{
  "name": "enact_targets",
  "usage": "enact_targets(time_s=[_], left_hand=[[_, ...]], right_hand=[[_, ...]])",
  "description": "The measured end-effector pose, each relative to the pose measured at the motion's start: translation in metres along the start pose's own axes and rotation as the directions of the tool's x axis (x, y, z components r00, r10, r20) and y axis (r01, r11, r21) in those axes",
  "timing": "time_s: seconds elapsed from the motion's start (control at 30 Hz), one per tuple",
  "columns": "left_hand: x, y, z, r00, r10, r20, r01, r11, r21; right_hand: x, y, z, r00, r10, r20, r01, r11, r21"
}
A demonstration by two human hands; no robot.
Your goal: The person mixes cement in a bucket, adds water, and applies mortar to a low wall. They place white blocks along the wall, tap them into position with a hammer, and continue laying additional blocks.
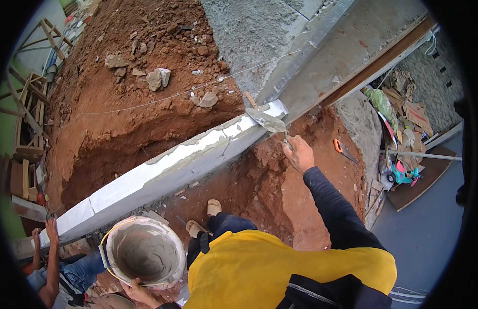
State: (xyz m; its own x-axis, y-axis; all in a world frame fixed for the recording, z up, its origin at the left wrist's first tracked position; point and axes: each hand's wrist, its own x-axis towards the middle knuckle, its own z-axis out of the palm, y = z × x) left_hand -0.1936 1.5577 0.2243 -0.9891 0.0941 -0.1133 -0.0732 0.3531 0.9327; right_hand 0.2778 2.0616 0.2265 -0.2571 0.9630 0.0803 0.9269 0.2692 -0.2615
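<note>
My right hand [299,154] is closed round the handle of a trowel [270,121]. The trowel's blade lies over the far right end of a low wall of white blocks [146,175], where grey mortar is smeared along the top. At the lower left, my left hand [140,294] grips the near side of a bucket [179,251] by its rim. Wet grey mortar [148,255] fills part of the bucket, and a yellowish handle [103,252] hangs at its left side.
A co-worker's hands [52,230] rest near the wall's left end. Red soil with stones [154,80] rises beyond the wall; a thin string [197,91] crosses above it. An orange-handled saw [345,151] lies at right, near a debris pile [404,113] and a toy vehicle [402,175].
</note>
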Motion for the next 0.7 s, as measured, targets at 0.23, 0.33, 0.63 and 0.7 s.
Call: enact_targets(time_s=[0.23,0.33,0.63,0.7], left_hand=[[-0.005,0.004,0.001,0.998,-0.058,-0.017,0.058,0.998,-0.012],[-0.011,0.019,0.007,0.999,-0.026,-0.029,0.026,1.000,-0.004],[0.005,0.001,-0.007,0.996,-0.053,0.072,0.064,0.986,-0.154],[0.009,-0.007,-0.008,0.997,-0.027,0.068,0.042,0.972,-0.230]], right_hand=[[0.001,-0.105,0.055,0.939,-0.321,0.121,0.307,0.944,0.116],[-0.005,-0.163,0.064,0.879,-0.423,0.219,0.381,0.900,0.211],[-0.090,-0.273,0.029,0.678,-0.706,0.205,0.498,0.646,0.579],[-0.110,-0.298,0.021,0.555,-0.760,0.339,0.492,0.628,0.603]])
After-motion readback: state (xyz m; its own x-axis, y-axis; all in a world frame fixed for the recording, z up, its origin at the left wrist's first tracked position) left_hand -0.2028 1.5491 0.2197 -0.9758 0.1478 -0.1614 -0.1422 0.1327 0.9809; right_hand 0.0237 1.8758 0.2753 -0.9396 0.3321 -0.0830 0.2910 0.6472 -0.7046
